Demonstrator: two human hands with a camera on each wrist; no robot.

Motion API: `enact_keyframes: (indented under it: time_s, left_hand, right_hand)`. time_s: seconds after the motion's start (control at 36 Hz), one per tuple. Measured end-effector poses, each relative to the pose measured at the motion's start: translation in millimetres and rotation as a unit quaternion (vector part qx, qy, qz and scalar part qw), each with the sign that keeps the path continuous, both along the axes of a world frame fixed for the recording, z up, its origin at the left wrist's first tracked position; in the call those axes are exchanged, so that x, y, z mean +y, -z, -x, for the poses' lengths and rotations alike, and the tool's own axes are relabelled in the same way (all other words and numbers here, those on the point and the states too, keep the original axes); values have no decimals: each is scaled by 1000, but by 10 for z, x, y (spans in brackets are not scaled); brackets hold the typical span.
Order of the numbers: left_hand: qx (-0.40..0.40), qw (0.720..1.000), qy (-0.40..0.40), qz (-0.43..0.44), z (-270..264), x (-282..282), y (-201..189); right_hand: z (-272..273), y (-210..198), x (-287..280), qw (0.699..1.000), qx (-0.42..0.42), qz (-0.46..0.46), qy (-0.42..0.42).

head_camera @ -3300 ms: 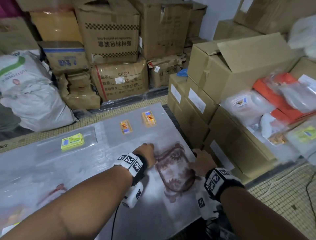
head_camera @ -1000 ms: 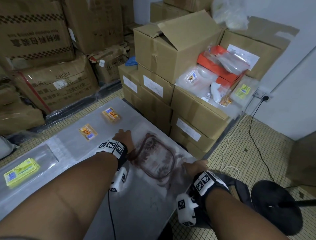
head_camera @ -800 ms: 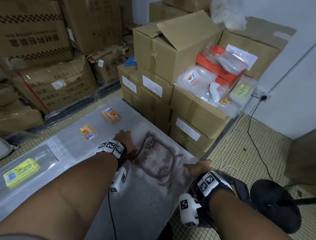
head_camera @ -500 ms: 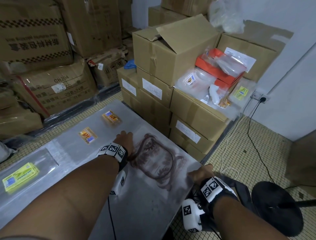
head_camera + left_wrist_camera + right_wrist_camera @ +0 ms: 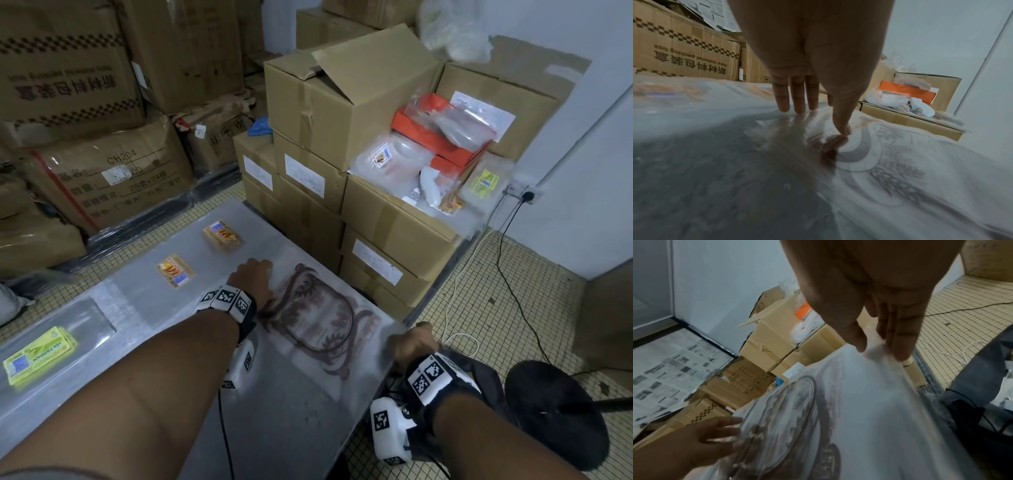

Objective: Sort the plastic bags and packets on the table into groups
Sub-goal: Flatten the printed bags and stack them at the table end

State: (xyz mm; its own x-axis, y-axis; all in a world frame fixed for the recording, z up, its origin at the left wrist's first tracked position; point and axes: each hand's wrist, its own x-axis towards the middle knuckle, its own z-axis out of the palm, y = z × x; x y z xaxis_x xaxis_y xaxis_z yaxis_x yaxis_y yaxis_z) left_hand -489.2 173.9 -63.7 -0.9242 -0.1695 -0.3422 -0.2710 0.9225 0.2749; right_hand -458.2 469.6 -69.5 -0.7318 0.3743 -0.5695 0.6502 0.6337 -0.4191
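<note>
writing: big brown cardboard box (image 5: 684, 53) far left reads "new material packing box", another carton (image 5: 113, 174) says "ch204"
bag: clear plastic bag with a dark red printed emblem (image 5: 315, 318), flat on the near right end of the grey table (image 5: 291, 428)
left hand (image 5: 253, 281): fingers straight, pressing the bag's far left edge
right hand (image 5: 407, 346): thumb and fingers pinching the bag's near right corner
packets: two orange-label packets (image 5: 222, 236) far, yellow-green one (image 5: 37, 356) left

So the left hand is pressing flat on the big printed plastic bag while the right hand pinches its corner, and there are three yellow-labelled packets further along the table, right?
Not quite: only one packet is yellow; the other two are orange, as the head view shows. The rest holds: the left hand presses flat on the printed plastic bag, and the right hand pinches its corner.
</note>
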Motion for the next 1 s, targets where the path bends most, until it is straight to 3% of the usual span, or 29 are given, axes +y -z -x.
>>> enact_keyframes:
  time_s: [0.08, 0.25, 0.42, 0.58, 0.81, 1.0]
  left_hand:
    - [18, 999, 29, 21, 18, 30, -23]
    - [-4, 987, 155, 52, -1, 176, -43]
    - [-72, 967, 226, 94, -33, 302, 76]
    - [-97, 967, 222, 83, -21, 273, 116]
    - [-84, 967, 227, 86, 27, 266, 60]
    - [-104, 964, 226, 91, 54, 164, 73]
  right_hand:
    - [1, -90, -38, 998, 9, -62, -25]
    - [15, -44, -224, 950, 117, -127, -261]
    - [37, 22, -405, 893, 64, -105, -434]
    - [0, 139, -395, 878, 17, -104, -467]
    - [79, 56, -510, 881, 61, -124, -453]
    - [137, 128, -459, 882, 32, -134, -451]
